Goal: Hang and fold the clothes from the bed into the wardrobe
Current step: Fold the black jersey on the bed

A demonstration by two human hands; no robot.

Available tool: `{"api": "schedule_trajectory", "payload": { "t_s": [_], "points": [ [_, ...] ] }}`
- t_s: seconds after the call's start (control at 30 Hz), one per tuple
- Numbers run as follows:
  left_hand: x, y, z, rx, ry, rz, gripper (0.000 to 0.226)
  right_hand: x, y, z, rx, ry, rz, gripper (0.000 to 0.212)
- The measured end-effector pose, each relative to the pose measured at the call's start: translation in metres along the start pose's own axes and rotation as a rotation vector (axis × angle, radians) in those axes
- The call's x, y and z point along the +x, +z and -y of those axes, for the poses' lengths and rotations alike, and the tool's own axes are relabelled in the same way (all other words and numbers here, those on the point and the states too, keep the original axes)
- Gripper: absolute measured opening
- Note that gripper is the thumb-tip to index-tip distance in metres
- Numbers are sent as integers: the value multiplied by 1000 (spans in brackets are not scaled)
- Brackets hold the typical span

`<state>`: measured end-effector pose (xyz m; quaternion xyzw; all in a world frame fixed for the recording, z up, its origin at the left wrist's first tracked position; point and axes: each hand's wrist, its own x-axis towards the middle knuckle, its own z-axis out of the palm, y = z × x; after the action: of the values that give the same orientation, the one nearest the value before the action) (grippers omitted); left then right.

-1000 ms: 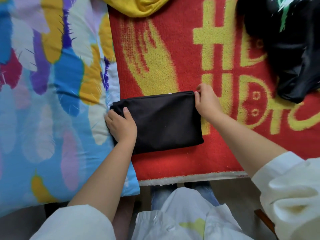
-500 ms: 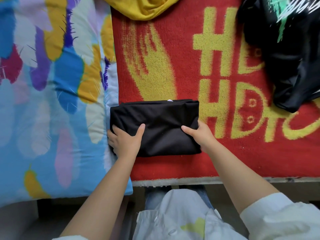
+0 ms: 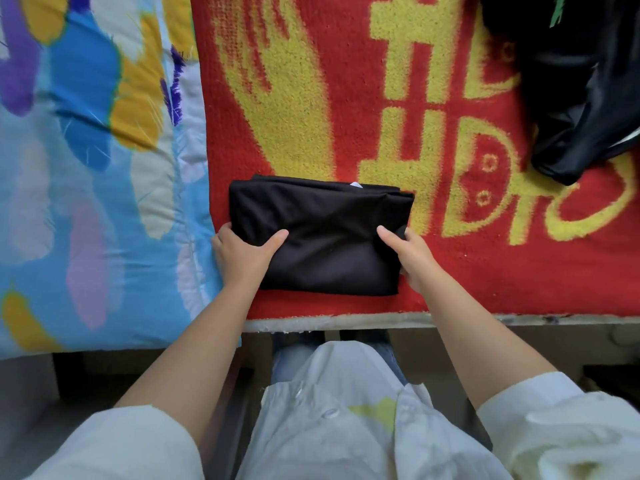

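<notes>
Your left hand [image 3: 242, 252] and right hand [image 3: 412, 256] have dropped from the far corners to the near sides of the folded black garment [image 3: 322, 237], thumbs on top, fingers tucked under (mostly hidden). It lies centre frame on the red blanket [image 3: 346, 98]. Folding looks done; next comes the lift toward the wardrobe. Another black garment [image 3: 581, 98] waits upper right.

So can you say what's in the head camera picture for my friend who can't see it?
Two bare hands, the left hand and the right hand, grip the sides of a folded black garment lying on a red and yellow blanket. A feather-print quilt lies to the left, and a crumpled black garment sits at the top right.
</notes>
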<state>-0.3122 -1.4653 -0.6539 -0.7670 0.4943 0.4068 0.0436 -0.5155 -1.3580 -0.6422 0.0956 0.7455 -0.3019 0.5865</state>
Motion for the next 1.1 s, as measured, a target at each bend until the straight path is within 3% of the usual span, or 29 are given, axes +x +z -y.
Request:
{"api": "schedule_trajectory", "payload": {
  "t_s": [0.2, 0.37, 0.5, 0.57, 0.7, 0.8, 0.9, 0.97, 1.03, 1.1],
  "points": [
    [9, -8, 3, -211, 7, 211, 68, 4, -10, 2, 10, 45, 169, 34],
    [-1, -16, 25, -469, -54, 539, 105, -2, -14, -6, 16, 88, 290, 28],
    [-19, -11, 45, -610, -149, 619, 92, -9, -25, -9, 4, 95, 351, 19],
    [-38, -11, 53, -655, -148, 595, 93, -20, -31, -11, 8, 80, 397, 19],
    [-76, -21, 54, -701, -86, 437, 64, -45, -43, 2, -84, 34, 500, 33],
    [-122, -38, 53, -720, -61, 256, 54, -79, -48, 23, -219, -10, 545, 15],
    [-171, -57, 54, -808, -71, 148, 51, -112, -43, 42, -332, -56, 585, 15],
    [-208, -76, 63, -902, -64, 178, 63, -139, -31, 51, -392, -89, 620, 15],
    [-252, -98, 84, -951, -57, 238, 103, -172, -12, 53, -473, -131, 672, 16],
    [-292, -116, 105, -940, -63, 239, 124, -204, 8, 47, -543, -160, 726, 17]
  ]
}}
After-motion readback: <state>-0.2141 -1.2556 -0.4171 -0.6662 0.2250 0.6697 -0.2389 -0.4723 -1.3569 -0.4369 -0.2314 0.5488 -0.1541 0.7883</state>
